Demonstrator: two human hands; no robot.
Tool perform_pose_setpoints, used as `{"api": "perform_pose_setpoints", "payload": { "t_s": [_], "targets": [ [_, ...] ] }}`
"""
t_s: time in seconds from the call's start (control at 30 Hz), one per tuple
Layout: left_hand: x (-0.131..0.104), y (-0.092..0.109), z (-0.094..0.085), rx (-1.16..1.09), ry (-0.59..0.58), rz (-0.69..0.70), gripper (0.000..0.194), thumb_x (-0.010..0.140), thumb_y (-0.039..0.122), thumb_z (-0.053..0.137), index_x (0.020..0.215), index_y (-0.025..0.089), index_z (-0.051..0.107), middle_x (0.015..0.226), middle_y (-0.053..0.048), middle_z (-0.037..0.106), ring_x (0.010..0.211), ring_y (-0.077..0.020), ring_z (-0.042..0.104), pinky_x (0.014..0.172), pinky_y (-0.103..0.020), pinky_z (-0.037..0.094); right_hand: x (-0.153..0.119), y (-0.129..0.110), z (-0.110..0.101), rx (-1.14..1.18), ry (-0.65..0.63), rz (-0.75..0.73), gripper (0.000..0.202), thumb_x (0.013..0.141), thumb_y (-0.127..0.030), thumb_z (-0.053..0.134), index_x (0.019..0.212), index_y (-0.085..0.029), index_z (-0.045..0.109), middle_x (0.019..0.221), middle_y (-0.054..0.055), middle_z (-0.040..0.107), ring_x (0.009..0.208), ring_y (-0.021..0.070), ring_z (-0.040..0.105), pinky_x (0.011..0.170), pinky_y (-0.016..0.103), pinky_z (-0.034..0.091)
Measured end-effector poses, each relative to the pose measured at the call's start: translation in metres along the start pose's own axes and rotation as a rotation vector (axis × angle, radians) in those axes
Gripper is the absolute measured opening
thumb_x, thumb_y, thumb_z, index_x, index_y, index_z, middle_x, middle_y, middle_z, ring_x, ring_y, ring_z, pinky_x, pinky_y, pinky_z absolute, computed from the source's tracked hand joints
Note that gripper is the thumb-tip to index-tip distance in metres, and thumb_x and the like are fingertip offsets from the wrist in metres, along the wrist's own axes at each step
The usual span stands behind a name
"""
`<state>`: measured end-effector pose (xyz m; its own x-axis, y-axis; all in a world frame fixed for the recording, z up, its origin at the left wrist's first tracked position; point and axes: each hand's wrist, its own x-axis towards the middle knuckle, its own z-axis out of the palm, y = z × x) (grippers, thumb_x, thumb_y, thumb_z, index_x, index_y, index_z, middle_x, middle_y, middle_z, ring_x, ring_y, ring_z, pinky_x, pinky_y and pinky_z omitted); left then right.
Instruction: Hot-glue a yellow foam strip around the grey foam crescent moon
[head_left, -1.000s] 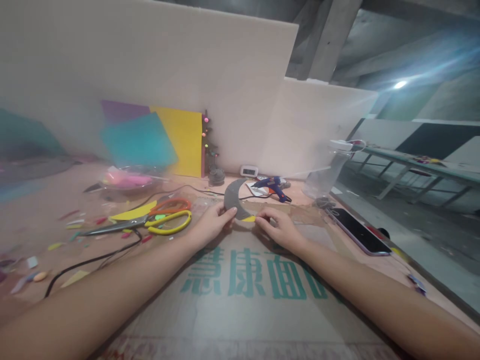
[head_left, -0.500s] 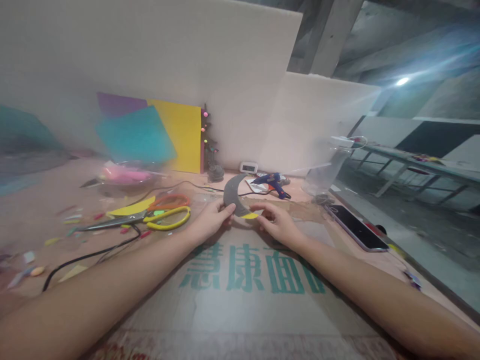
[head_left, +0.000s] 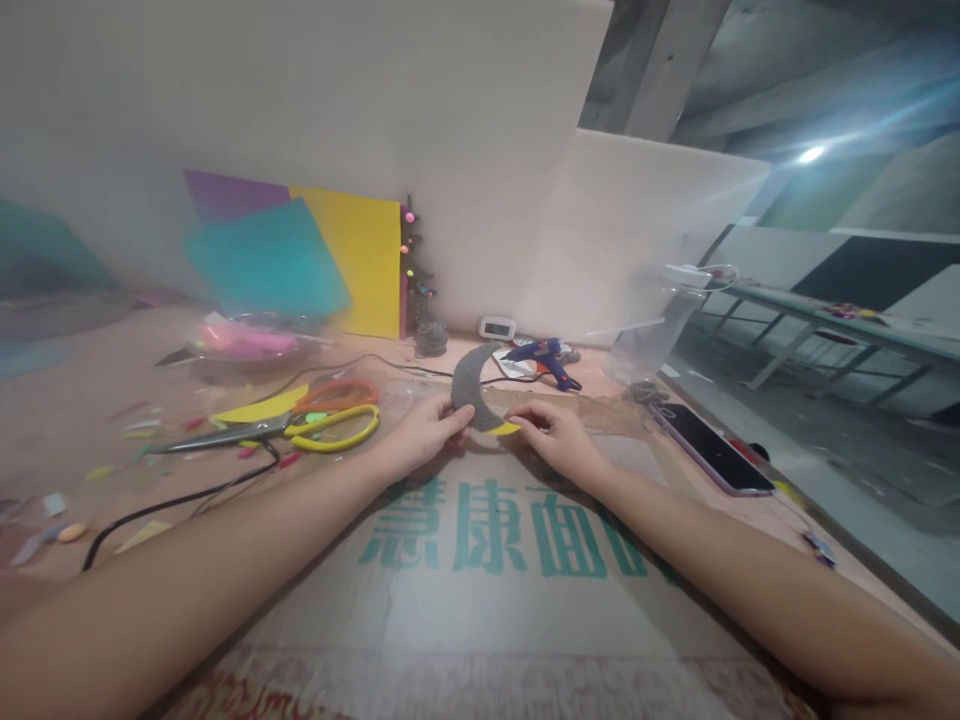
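Observation:
A grey crescent-shaped piece (head_left: pixel 469 385) with a yellow lower tip is held up over the table, its curve bulging to the left. My left hand (head_left: pixel 427 432) is closed on its lower left side, thumb on the front face. The fingers of my right hand (head_left: pixel 551 435) pinch the yellow tip at the lower right. Below both hands lies a pale board (head_left: pixel 465 625) printed with green characters. Just behind the crescent, a blue glue gun (head_left: pixel 551 360) rests on the table.
Left of my hands lie scissors (head_left: pixel 262 430) with orange and yellow handles, a yellow cutout (head_left: pixel 259 405), a black cord (head_left: pixel 176 497) and scattered scraps. A phone (head_left: pixel 712 450) is at the right edge, near a clear plastic container (head_left: pixel 649 330). Coloured sheets (head_left: pixel 367 265) lean at the back.
The view has tilted slightly, so things sit a little higher. My right fingers have closed in on the yellow tip; my left grip looks the same.

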<state>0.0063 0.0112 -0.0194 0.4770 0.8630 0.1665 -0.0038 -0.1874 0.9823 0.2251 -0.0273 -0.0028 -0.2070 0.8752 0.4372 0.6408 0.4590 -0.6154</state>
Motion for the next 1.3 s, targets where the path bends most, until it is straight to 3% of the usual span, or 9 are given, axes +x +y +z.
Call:
{"api": "perform_pose_setpoints", "payload": {
  "t_s": [0.2,0.37,0.47,0.57,0.7,0.8,0.97,1.3],
  "targets": [
    [-0.001,0.005,0.001,-0.004,-0.029,-0.003,0.040,0.078,0.053,0.063,0.071,0.016,0.052,0.058,0.003,0.051,0.051,-0.0078,0.045,0.052,-0.021,0.038,0.002,0.000,0.001,0.034,0.019,0.012,0.017,0.087,-0.026,0.055,0.085,-0.018,0.069,0.081,0.005,0.072,0.075,0.0185,0.065,0.071,0.031,0.051],
    [-0.001,0.005,0.003,-0.130,0.013,-0.053,0.038,0.076,0.051,0.066,0.073,0.015,0.053,0.062,0.002,0.056,0.052,-0.0073,0.049,0.051,-0.020,0.039,0.003,0.002,0.000,-0.073,-0.018,-0.221,0.033,0.080,-0.005,0.042,0.097,-0.018,0.068,0.097,0.008,0.069,0.091,0.0189,0.063,0.083,0.033,0.049],
    [-0.001,0.004,0.004,-0.172,0.041,-0.076,0.038,0.075,0.050,0.067,0.073,0.015,0.054,0.062,0.001,0.057,0.050,-0.0069,0.049,0.049,-0.019,0.038,0.004,0.005,-0.001,-0.081,0.054,-0.241,0.042,0.076,-0.001,0.038,0.106,-0.017,0.063,0.098,0.008,0.063,0.089,0.0184,0.059,0.083,0.033,0.047],
    [-0.001,0.004,0.005,-0.204,0.063,-0.090,0.037,0.074,0.050,0.068,0.073,0.015,0.053,0.062,0.002,0.058,0.049,-0.0067,0.050,0.048,-0.018,0.039,0.004,0.007,-0.002,-0.026,0.144,-0.162,0.035,0.076,-0.004,0.039,0.102,-0.018,0.058,0.091,0.005,0.059,0.081,0.0173,0.056,0.077,0.032,0.047],
    [-0.002,0.009,0.006,-0.198,0.069,-0.093,0.037,0.075,0.049,0.068,0.074,0.015,0.052,0.061,0.002,0.058,0.049,-0.0064,0.050,0.048,-0.018,0.040,0.003,0.002,-0.003,0.024,0.207,-0.111,0.012,0.087,-0.017,0.045,0.094,-0.019,0.054,0.087,0.004,0.057,0.077,0.0168,0.055,0.073,0.030,0.045],
    [-0.002,0.010,0.005,-0.165,0.067,-0.092,0.037,0.075,0.049,0.067,0.074,0.015,0.052,0.061,0.002,0.058,0.049,-0.0067,0.050,0.049,-0.018,0.041,0.003,-0.003,-0.004,-0.020,0.148,-0.111,0.011,0.090,-0.026,0.050,0.086,-0.019,0.057,0.079,0.002,0.057,0.071,0.0158,0.052,0.067,0.029,0.042],
    [-0.001,0.006,0.004,-0.171,0.079,-0.072,0.038,0.076,0.050,0.066,0.073,0.015,0.052,0.063,0.002,0.058,0.050,-0.0071,0.050,0.049,-0.019,0.041,0.003,-0.003,-0.003,-0.091,0.041,-0.174,0.020,0.089,-0.028,0.056,0.071,-0.018,0.059,0.069,0.001,0.055,0.065,0.0141,0.050,0.062,0.027,0.040],
    [-0.003,0.011,0.002,-0.055,0.058,-0.007,0.032,0.079,0.045,0.066,0.084,0.016,0.054,0.064,0.003,0.055,0.053,-0.0075,0.049,0.051,-0.019,0.040,-0.002,-0.007,-0.003,-0.103,-0.002,-0.240,0.015,0.089,-0.028,0.056,0.078,-0.019,0.060,0.073,0.002,0.061,0.068,0.0150,0.054,0.065,0.028,0.044]
  ]
}}
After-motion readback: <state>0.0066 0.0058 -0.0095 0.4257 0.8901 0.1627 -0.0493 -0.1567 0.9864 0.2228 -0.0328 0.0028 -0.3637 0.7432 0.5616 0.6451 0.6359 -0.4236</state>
